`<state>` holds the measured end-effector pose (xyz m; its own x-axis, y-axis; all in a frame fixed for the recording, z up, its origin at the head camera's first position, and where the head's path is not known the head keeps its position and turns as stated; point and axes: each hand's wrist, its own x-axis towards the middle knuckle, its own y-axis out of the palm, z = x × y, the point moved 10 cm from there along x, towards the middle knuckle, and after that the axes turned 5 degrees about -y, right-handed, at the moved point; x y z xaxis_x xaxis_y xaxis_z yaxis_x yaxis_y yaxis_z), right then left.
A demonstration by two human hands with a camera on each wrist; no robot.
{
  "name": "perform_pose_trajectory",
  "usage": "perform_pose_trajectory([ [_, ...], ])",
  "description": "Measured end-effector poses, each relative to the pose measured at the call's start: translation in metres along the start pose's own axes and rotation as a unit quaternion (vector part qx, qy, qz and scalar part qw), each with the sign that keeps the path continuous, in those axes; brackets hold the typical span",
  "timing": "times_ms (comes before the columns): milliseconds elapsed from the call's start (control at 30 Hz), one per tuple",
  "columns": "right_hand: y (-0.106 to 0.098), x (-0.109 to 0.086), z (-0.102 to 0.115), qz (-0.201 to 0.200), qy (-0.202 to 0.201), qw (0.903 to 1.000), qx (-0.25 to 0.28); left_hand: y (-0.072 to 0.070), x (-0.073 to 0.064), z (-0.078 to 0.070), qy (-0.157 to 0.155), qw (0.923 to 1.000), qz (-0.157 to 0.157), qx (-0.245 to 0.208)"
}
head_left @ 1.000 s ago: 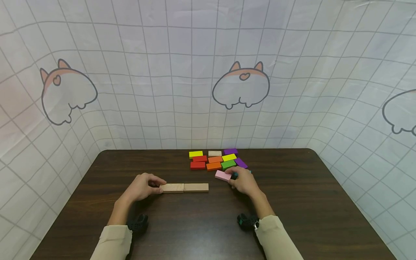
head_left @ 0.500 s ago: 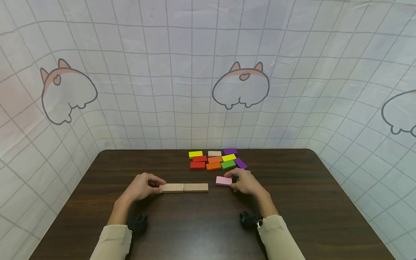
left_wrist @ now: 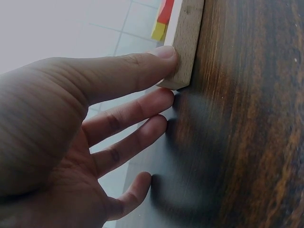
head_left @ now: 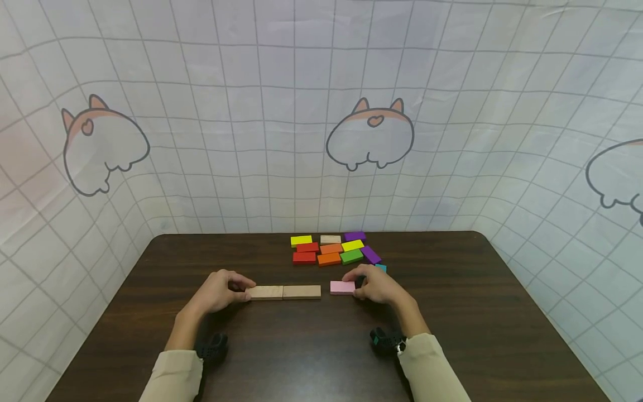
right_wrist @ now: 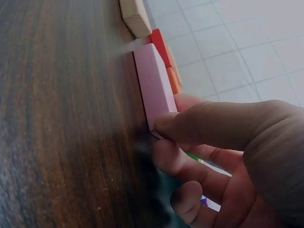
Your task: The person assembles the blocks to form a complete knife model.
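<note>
In the head view, two plain wooden blocks lie end to end on the dark table, the left block (head_left: 267, 292) meeting the right block (head_left: 302, 292). My left hand (head_left: 217, 290) holds the left block's outer end; in the left wrist view the thumb (left_wrist: 164, 53) presses the block's side (left_wrist: 186, 40). My right hand (head_left: 379, 283) pinches a pink block (head_left: 342, 288) by its right end, with thumb on the near side. That pink block lies in line with the wooden row, a small gap apart. The right wrist view also shows this gap before the wooden block (right_wrist: 135, 18).
Behind the row lie several coloured blocks, among them red (head_left: 304, 258), orange (head_left: 329, 259), green (head_left: 351, 256), yellow (head_left: 301, 241) and purple (head_left: 371, 254). A blue block (head_left: 381, 268) is partly hidden behind my right hand. A patterned cloth (head_left: 281, 167) hangs beyond the table (head_left: 311, 357).
My right hand has brought the pink block nearer to me, turned it straight and slid it left toward the wooden row. The left hand and both wooden blocks have stayed in place.
</note>
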<state>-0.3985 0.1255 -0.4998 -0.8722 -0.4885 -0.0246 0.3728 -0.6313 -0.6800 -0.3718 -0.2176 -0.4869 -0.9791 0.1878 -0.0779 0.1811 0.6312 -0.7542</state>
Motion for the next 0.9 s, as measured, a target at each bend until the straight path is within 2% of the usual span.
perform_pose_trajectory([
  [300,0.005,0.002,0.010,0.017,-0.028,0.9991,-0.029,0.000,-0.001,-0.001,-0.002,1.0000,-0.002,-0.001],
  [533,0.012,0.003,0.016,0.025,-0.043,0.9985,-0.023,-0.001,-0.001,-0.002,0.003,1.0000,-0.004,0.001],
  [900,0.017,0.005,0.018,0.021,-0.039,0.9989,-0.016,0.000,0.000,-0.001,0.000,1.0000,-0.004,0.001],
])
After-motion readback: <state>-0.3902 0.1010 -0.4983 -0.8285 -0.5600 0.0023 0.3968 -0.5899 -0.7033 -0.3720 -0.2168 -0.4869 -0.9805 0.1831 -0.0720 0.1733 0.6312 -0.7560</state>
